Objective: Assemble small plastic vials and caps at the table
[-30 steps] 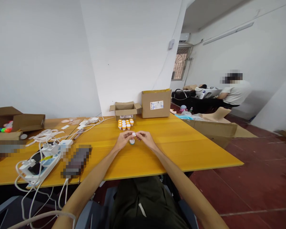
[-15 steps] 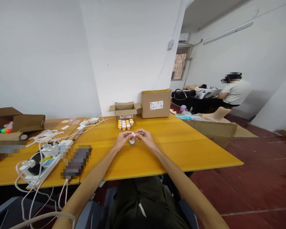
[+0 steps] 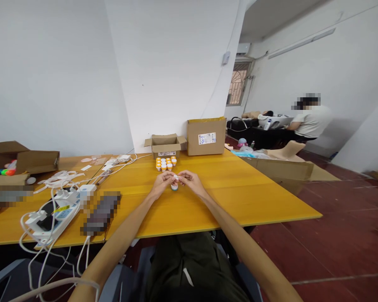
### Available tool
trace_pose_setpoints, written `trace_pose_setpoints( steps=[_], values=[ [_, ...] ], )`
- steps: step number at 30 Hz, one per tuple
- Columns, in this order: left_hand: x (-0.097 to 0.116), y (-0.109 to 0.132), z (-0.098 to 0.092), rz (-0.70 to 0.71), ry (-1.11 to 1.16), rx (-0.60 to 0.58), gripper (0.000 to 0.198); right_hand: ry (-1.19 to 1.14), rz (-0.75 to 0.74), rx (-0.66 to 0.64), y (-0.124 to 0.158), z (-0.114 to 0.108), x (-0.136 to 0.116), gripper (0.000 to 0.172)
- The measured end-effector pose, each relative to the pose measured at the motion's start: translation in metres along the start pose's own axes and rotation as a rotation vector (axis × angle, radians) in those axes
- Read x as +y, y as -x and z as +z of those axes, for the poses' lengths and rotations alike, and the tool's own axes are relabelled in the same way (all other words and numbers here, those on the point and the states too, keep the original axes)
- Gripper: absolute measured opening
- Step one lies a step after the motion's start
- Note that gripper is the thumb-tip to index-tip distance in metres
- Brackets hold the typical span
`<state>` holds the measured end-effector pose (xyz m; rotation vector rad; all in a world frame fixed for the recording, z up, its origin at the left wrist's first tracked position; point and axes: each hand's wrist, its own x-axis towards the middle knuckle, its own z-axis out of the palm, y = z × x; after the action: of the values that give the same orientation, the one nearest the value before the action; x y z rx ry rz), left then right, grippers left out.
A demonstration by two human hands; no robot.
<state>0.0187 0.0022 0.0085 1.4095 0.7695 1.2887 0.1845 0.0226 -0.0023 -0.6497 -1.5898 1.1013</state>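
Note:
Both hands meet over the middle of the yellow table. My left hand [image 3: 162, 183] and my right hand [image 3: 191, 182] pinch a small white piece [image 3: 176, 178] between their fingertips; it is too small to name. Just below the fingers, a small round container [image 3: 174, 187] with a white top and a teal band stands on the table. Beyond my hands, several small orange bottles with white caps [image 3: 165, 163] stand grouped together.
An open cardboard box [image 3: 165, 147] and a larger closed box [image 3: 206, 138] stand against the wall. A power strip [image 3: 63, 214] with tangled white cables and a phone [image 3: 102, 213] lie to the left. A person [image 3: 313, 119] sits far right. The wooden table's [image 3: 239, 201] edge faces me.
My fingers have shifted very slightly around the small white piece. Everything else stays in place.

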Motion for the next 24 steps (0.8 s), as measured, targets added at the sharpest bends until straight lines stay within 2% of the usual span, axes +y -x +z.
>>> trace_pose_setpoints(
  steps=[7, 24],
  values=[
    [-0.0018, -0.0005, -0.0019, 0.055, -0.048, 0.009, 0.036, 0.003, 0.027, -0.071, 0.0008, -0.0011, -0.0011, 0.035],
    [-0.0034, -0.0025, -0.0025, 0.071, -0.110, 0.029, 0.036, 0.112, -0.068, -0.027, 0.0029, 0.0037, -0.0010, 0.027]
  ],
)
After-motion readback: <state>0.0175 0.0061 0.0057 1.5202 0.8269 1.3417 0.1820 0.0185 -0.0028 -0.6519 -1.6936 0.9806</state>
